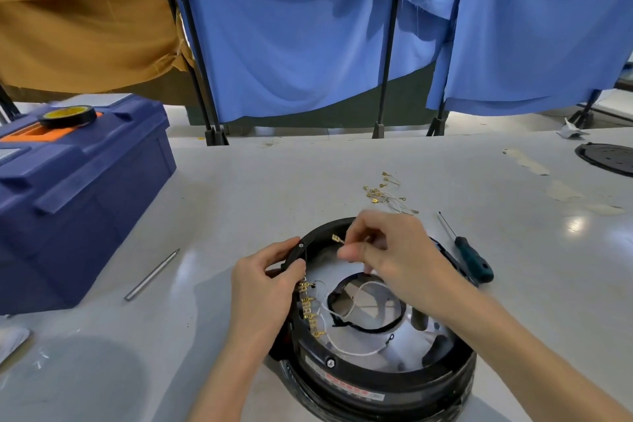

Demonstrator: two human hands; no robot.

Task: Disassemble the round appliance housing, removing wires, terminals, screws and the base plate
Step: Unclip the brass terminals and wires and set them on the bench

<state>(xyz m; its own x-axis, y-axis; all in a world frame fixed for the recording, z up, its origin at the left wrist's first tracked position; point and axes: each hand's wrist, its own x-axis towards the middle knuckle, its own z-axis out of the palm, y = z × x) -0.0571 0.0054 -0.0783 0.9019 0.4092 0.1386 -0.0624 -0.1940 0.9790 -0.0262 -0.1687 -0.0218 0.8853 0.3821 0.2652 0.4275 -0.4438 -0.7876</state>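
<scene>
The round black appliance housing (373, 384) lies open-side up on the table near me. My left hand (267, 284) grips its left rim. My right hand (387, 250) hovers over the housing and pinches a thin white wire with a brass terminal (337, 238) at its end. Inside, a row of brass terminals (310, 310) lines the left wall, and a white wire (346, 305) loops across the pale inner plate. A pile of removed wires and terminals (388, 193) lies on the table beyond the housing.
A green-handled screwdriver (469, 252) lies right of the housing, a metal rod tool (152, 275) to the left. A blue toolbox (75, 188) with a tape roll (67, 116) stands far left. A black round plate (608, 158) sits far right. Blue curtains hang behind.
</scene>
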